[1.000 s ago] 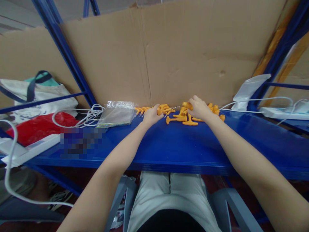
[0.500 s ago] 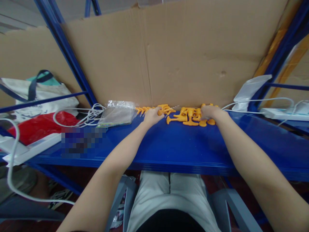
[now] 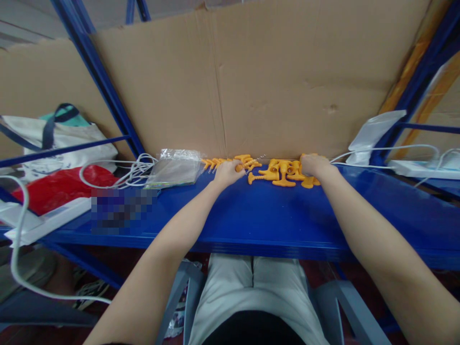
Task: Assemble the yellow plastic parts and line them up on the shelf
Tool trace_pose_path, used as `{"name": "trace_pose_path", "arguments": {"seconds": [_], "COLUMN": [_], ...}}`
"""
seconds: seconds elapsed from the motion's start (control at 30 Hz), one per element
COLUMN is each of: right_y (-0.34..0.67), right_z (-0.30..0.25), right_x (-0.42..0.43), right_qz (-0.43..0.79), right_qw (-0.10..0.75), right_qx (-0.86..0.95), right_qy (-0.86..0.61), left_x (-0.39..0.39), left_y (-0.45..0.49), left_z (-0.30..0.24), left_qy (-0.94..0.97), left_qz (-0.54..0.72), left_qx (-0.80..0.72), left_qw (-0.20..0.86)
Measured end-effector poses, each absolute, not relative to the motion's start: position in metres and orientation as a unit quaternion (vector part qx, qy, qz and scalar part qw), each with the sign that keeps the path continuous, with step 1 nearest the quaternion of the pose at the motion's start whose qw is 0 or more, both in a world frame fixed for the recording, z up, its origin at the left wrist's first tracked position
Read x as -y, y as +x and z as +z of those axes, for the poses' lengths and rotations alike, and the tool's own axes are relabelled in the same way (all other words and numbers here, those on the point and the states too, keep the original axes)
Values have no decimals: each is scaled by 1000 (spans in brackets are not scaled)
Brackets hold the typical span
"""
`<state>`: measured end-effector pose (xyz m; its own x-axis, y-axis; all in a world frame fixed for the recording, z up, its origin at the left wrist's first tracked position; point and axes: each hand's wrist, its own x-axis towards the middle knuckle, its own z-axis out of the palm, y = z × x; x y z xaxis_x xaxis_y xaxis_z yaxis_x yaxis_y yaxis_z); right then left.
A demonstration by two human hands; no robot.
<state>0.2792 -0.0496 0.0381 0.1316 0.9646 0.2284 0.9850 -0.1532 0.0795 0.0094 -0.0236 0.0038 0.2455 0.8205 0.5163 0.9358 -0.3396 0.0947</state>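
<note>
Head view: clear flat plastic packet [image 3: 175,168] seen left of the left hand [image 3: 227,173]; row of yellow-orange plastic handles with metal spirals [image 3: 215,163] just beside that hand. Thumb and fingers apparently pinched on a yellow-orange round-ended plastic piece [image 3: 238,167]. Yellow-orange T-shaped plastic pieces [image 3: 283,176] lie between the hands, nearest the right hand [image 3: 315,165], whose fingers are hidden; grip can't be told. Pieces are best lifted singly by handles, neighbours left undisturbed, spirals untangled.
</note>
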Motion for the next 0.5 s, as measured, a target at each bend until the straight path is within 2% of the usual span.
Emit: {"name": "trace_pose_path", "arguments": {"seconds": [0.23,0.5], "right_y": [250,246], "right_z": [33,-4], "right_x": [61,38], "right_qz": [-150,-55], "right_qw": [1,15], "right_qx": [700,767], "right_qy": [-698,-639], "left_x": [21,15], "left_y": [9,5], "left_z": [3,9], "left_qy": [-779,-768], "left_qz": [-222,-220], "left_qx": [574,588], "left_qw": [118,129]}}
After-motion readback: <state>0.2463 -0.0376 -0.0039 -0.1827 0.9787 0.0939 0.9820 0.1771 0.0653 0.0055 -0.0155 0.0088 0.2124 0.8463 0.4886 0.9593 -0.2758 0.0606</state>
